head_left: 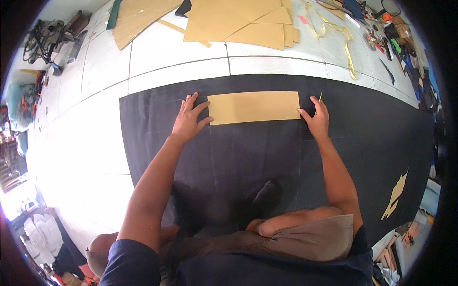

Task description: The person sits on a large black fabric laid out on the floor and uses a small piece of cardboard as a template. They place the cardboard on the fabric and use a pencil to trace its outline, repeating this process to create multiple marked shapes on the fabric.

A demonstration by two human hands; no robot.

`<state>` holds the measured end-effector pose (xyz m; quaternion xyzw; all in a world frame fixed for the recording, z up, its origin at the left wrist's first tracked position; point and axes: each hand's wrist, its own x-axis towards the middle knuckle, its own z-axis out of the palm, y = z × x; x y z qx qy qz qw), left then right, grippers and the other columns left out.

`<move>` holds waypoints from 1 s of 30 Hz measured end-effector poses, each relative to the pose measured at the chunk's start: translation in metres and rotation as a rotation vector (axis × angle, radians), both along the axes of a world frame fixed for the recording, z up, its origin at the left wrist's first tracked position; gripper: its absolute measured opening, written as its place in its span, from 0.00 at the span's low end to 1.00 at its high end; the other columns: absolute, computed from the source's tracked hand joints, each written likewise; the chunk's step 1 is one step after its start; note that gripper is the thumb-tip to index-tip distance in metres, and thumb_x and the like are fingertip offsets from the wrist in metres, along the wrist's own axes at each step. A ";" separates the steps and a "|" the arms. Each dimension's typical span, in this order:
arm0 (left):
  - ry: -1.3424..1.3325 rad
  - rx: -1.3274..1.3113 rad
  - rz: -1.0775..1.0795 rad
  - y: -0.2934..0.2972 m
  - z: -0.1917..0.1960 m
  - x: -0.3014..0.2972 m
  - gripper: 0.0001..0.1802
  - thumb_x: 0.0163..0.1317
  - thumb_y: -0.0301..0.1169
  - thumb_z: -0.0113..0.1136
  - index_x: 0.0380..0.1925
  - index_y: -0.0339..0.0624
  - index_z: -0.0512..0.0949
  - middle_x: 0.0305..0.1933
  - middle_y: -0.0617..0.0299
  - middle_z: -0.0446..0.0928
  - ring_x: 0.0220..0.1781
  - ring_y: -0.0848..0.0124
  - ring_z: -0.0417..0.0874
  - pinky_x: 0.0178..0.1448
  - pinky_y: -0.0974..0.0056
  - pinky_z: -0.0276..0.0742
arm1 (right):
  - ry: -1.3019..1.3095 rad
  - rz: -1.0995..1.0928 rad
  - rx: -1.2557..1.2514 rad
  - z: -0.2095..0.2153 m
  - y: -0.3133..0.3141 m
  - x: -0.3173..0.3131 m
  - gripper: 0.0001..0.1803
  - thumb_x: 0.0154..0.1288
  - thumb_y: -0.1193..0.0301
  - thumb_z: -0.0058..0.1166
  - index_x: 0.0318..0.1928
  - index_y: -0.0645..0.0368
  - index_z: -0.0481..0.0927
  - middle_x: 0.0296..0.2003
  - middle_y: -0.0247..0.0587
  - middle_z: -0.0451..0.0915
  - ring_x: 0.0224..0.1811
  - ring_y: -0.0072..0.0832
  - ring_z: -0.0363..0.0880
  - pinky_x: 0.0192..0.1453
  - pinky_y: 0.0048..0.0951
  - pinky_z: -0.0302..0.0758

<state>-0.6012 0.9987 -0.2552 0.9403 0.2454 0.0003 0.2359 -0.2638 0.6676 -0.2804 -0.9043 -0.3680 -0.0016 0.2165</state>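
A rectangular tan cardboard piece [254, 107] lies flat on a large black sheet [248, 157] spread over the floor. My left hand [190, 117] rests at the cardboard's left end, fingers spread, with thumb and a fingertip touching its edge. At the opposite end, my right hand [317, 117] has its thumb against the right edge. Its other fingers are bent around a thin yellow pen-like stick [320, 98], which points up and away from me; its exact kind is too small to tell. Faint pale lines run across the black sheet near the cardboard.
Larger tan cardboard sheets [234, 21] lie on the white tiled floor [181, 59] beyond the black sheet. A yellow measuring tape [350, 50] curls at far right, near piled tools. Small tan scraps [395, 195] sit on the black sheet's right side. My legs are folded in front.
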 end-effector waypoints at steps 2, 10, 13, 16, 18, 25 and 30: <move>-0.009 0.002 0.000 0.002 0.000 0.000 0.33 0.64 0.51 0.69 0.67 0.56 0.76 0.80 0.44 0.59 0.82 0.41 0.55 0.85 0.42 0.52 | -0.004 -0.006 -0.014 0.000 0.000 0.000 0.40 0.59 0.51 0.74 0.66 0.57 0.76 0.65 0.52 0.78 0.71 0.53 0.71 0.74 0.54 0.64; -0.006 0.005 -0.004 0.003 -0.005 -0.001 0.33 0.64 0.52 0.69 0.68 0.58 0.76 0.80 0.45 0.59 0.82 0.41 0.55 0.85 0.42 0.52 | 0.010 0.028 0.025 0.002 0.000 0.003 0.39 0.58 0.52 0.74 0.65 0.59 0.77 0.65 0.51 0.78 0.71 0.53 0.71 0.75 0.53 0.64; 0.004 0.016 -0.007 0.002 -0.006 0.000 0.34 0.63 0.52 0.69 0.68 0.58 0.76 0.80 0.45 0.58 0.83 0.42 0.55 0.85 0.42 0.52 | 0.010 0.033 0.031 0.000 -0.001 0.004 0.39 0.58 0.53 0.75 0.64 0.59 0.77 0.65 0.52 0.78 0.71 0.53 0.71 0.75 0.53 0.64; 0.021 0.019 -0.008 0.002 -0.005 0.001 0.34 0.63 0.53 0.69 0.68 0.58 0.75 0.80 0.46 0.58 0.83 0.42 0.55 0.85 0.42 0.52 | 0.014 0.029 0.037 -0.001 -0.001 0.004 0.39 0.58 0.53 0.75 0.64 0.59 0.77 0.65 0.52 0.78 0.71 0.53 0.71 0.75 0.54 0.65; 0.017 0.006 -0.012 0.003 -0.003 0.001 0.34 0.63 0.53 0.69 0.68 0.59 0.75 0.81 0.46 0.57 0.83 0.43 0.54 0.85 0.43 0.52 | 0.019 0.026 0.041 0.000 -0.001 0.004 0.39 0.58 0.53 0.75 0.65 0.59 0.77 0.65 0.52 0.78 0.72 0.53 0.71 0.75 0.54 0.64; 0.032 0.021 -0.022 0.003 -0.001 -0.002 0.34 0.65 0.54 0.67 0.70 0.59 0.74 0.81 0.44 0.56 0.83 0.42 0.53 0.86 0.43 0.51 | 0.023 0.015 0.006 0.003 0.002 -0.002 0.39 0.58 0.53 0.75 0.65 0.59 0.77 0.66 0.52 0.77 0.72 0.53 0.70 0.75 0.54 0.64; 0.027 0.018 -0.019 0.001 0.001 0.001 0.35 0.64 0.53 0.68 0.70 0.59 0.73 0.80 0.44 0.57 0.83 0.42 0.53 0.86 0.43 0.50 | 0.025 0.033 0.017 0.003 -0.001 0.001 0.39 0.58 0.53 0.75 0.65 0.59 0.76 0.66 0.53 0.77 0.72 0.53 0.70 0.75 0.53 0.65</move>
